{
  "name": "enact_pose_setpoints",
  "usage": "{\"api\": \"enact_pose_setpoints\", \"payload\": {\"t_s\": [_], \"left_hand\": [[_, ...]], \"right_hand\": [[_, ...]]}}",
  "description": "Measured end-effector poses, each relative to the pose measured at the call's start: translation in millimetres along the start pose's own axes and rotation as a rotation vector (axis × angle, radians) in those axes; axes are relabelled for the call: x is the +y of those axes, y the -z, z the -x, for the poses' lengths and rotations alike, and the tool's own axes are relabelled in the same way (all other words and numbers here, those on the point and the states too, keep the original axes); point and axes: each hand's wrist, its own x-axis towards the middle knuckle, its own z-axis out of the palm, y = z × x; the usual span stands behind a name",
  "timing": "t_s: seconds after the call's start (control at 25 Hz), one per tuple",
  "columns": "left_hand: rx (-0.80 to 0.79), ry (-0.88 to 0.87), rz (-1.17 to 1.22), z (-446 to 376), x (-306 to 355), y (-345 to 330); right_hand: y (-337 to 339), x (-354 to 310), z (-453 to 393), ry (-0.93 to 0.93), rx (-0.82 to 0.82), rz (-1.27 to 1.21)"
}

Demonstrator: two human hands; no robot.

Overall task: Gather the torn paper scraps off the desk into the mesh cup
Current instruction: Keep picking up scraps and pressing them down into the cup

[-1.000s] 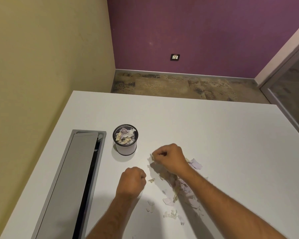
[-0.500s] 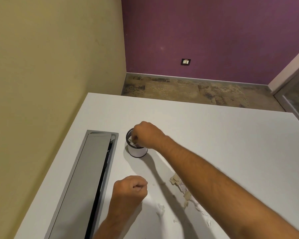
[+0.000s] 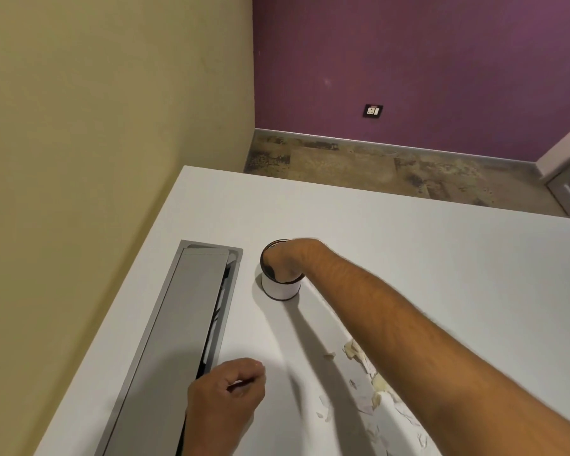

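Inside the mesh cup (image 3: 281,287), right hand (image 3: 285,262) plunged, grip hidden; left hand (image 3: 226,401) loosely fisted; no writing legible.

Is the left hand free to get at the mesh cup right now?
Probably not: the right hand is pushed down into the mesh cup, filling its mouth. The left hand rests curled on the desk, nearer the person.

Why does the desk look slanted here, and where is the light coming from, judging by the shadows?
Head view: the wide-angle lens slants the desk and the walls. The right arm casts a soft shadow toward the lower left, so the light probably sits up and to the right. The right hand, pushed into the mesh cup, looks slightly blurred; so do the paper scraps. No strong glare shows.
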Motion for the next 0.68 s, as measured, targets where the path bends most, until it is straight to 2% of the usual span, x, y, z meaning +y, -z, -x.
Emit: {"api": "enact_pose_setpoints", "payload": {"t_s": [0.08,0.36,0.56,0.68], "left_hand": [[0.003,-0.019,0.012,-2,4,-3],[-0.021,0.004,0.074,0,15,-10],[-0.037,-0.007,0.061,-1,25,-6],[-0.043,-0.135,-0.009,-7,37,0]], "right_hand": [[-1,0,-1,-0.006,-0.001,0.011],[-8,-3,-3,-0.081,0.162,-0.039],[-3,-2,3,-0.054,0.112,-0.008],[5,0,14,-0.033,0.087,-0.034]]}}
